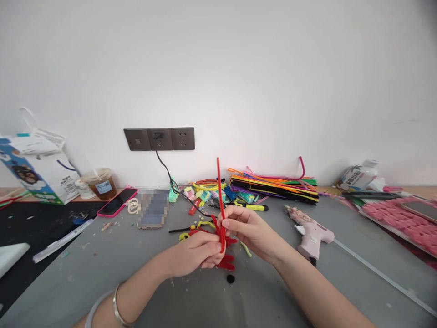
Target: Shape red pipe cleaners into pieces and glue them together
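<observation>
A red pipe cleaner [220, 187] stands upright between my hands, its straight end pointing up and its lower part bent into a loop. My left hand [200, 248] pinches the lower part between thumb and fingers. Higher up, my right hand [244, 223] is closed on the same pipe cleaner with thumb and forefinger. More red bent pieces [227, 262] show beneath and behind my fingers; how they join is hidden. Near them on the table lie a small black disc [231, 279] and a yellow-green pipe cleaner piece [246, 248].
A bundle of coloured pipe cleaners [273, 187] lies by the wall. To the right rests a pink glue gun [311, 234] with a long glue stick. A black cable [164, 166] runs from the sockets. On the left are a phone [118, 202] and a drink cup [99, 183].
</observation>
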The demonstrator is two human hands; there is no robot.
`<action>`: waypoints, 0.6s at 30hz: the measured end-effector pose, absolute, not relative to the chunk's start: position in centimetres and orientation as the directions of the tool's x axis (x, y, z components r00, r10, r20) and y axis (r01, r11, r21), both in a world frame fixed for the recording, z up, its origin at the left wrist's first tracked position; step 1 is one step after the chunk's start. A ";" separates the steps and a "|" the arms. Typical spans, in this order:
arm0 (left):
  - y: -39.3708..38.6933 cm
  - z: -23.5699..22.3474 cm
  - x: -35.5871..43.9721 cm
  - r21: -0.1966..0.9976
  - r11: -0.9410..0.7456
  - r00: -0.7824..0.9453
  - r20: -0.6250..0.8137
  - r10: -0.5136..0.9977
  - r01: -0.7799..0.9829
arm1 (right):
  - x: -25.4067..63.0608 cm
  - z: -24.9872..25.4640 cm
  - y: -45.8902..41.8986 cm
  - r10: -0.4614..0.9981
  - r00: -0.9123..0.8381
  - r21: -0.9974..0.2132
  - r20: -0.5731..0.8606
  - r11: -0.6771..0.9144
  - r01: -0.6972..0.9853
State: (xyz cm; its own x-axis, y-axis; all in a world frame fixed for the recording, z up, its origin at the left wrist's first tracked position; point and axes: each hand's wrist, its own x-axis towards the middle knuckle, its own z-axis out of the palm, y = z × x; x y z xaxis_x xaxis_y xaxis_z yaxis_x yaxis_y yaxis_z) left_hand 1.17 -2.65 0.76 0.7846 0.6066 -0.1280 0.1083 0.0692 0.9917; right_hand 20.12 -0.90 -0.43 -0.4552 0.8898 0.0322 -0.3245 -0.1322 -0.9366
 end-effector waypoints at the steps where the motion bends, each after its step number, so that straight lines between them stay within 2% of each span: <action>1: -2.7 0.8 1.2 0.992 0.052 0.774 -0.123 0.622 0.115 | 20.1 -0.4 -0.9 0.903 -0.428 -0.939 0.029 -0.122 -0.320; 12: -3.1 0.8 1.5 0.932 -0.178 0.655 -0.079 0.751 0.316 | 19.5 -0.2 -1.1 0.976 -0.206 -0.965 0.070 0.014 -0.262; 15: -3.2 0.6 1.7 0.856 -0.302 0.594 -0.007 0.804 0.419 | 19.5 -0.2 -0.9 0.985 -0.144 -0.971 0.096 0.061 -0.231; 18: -3.1 0.0 1.9 0.689 -0.434 0.536 0.078 0.840 0.580 | 19.5 -0.3 -0.8 0.987 -0.101 -0.973 0.123 0.100 -0.207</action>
State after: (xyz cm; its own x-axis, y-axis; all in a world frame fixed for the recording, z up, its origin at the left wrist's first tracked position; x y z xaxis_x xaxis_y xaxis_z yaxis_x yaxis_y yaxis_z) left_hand 1.92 -3.13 0.02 0.5364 0.8404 0.0779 0.5799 -0.4341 0.6894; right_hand 19.53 -0.84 -0.27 -0.1007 0.9873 0.1230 -0.2075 0.1000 -0.9731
